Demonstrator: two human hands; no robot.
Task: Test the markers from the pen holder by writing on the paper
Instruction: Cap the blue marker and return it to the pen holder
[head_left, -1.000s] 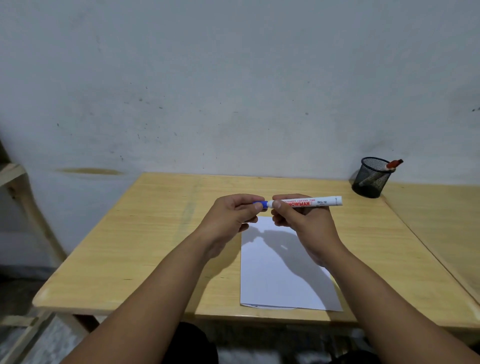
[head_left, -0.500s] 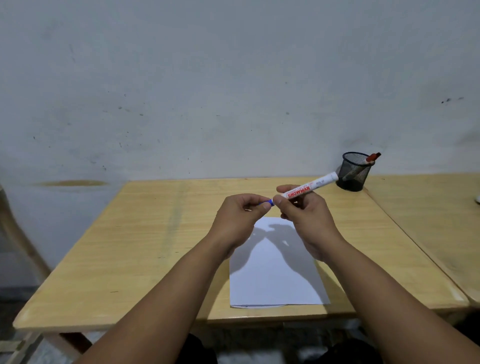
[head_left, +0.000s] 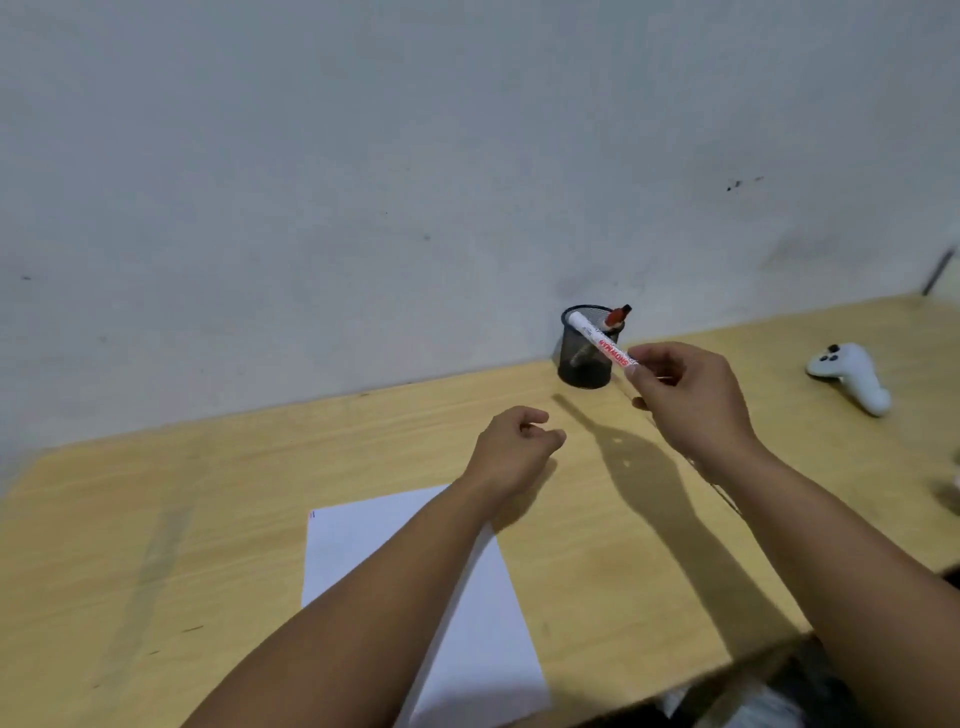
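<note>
Right hand (head_left: 691, 400) pinches marker (head_left: 602, 345); long axis angled up-left, far end at pen holder (head_left: 584, 364) rim; left hand (head_left: 514, 449) loosely curled, contents unclear.

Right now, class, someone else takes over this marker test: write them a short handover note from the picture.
Right hand: holds the white marker, its far end over the pen holder.
Left hand: loosely curled above the table; contents not visible.
Paper: near edge, with small marks at its top left corner.
Red-capped marker: in the holder.
Left: put this one away, test the red-capped one.
</note>
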